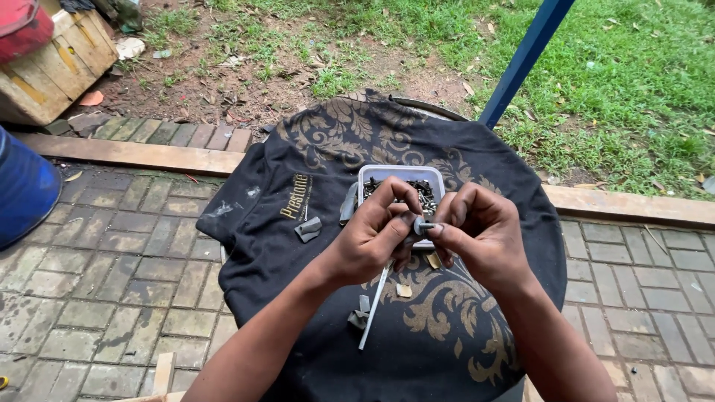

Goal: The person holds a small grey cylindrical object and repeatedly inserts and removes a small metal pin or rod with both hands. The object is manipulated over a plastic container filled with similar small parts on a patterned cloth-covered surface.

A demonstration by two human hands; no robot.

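Small grey metal fastener with a round head (424, 225) sits pinched between our two hands, raised just above the round counter draped in a black cloth with gold ornament (477, 327). Our left hand (372, 237) curls its fingers around one end, and our right hand (480, 234) grips the head between thumb and forefinger; whether the piece is one part or two being joined we cannot tell. Just beyond our hands sits a white rectangular plastic tub of small dark metal parts (402, 179), still well filled, so by our judgement most of the sorting or fitting remains. Below our left hand lie a thin white rod (374, 309) and small grey scraps (359, 316); another grey scrap (307, 228) lies left of it. A blue slanted pole (525, 56) rises past the tub, clear of our hands.
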